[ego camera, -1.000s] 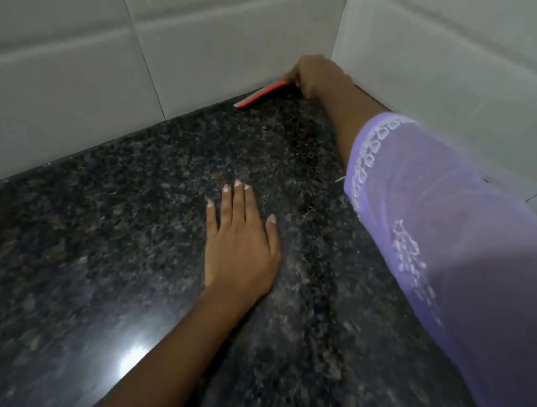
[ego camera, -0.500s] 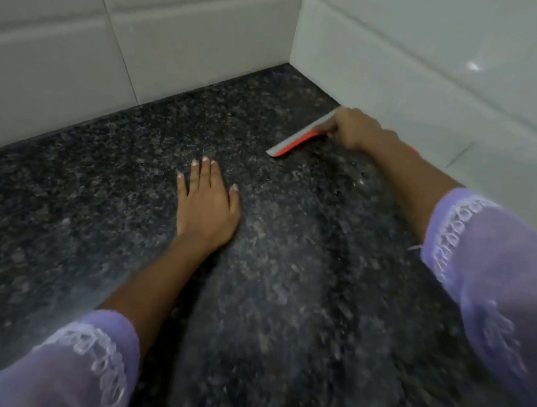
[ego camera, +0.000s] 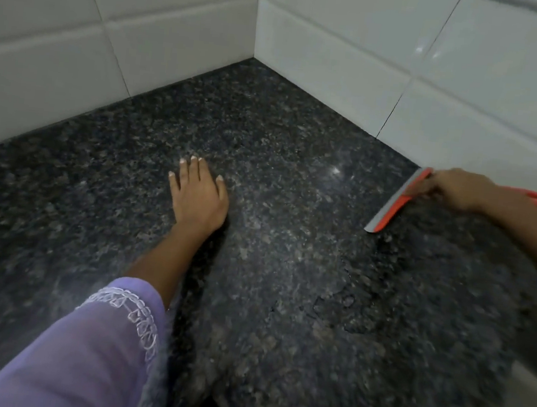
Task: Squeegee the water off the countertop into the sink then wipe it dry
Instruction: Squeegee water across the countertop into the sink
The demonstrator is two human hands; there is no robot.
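Dark speckled countertop (ego camera: 282, 158), white tiles behind | orange squeegee (ego camera: 393, 204) is gripped by right hand (ego camera: 454, 189), frame right, handle partly hidden | left hand (ego camera: 200, 196) is laid flat, open, at centre

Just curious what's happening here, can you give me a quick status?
Right hand grips orange squeegee, blade on wet countertop by the wall. Left hand flat on stone, empty. Water film remains. Nothing in the way.
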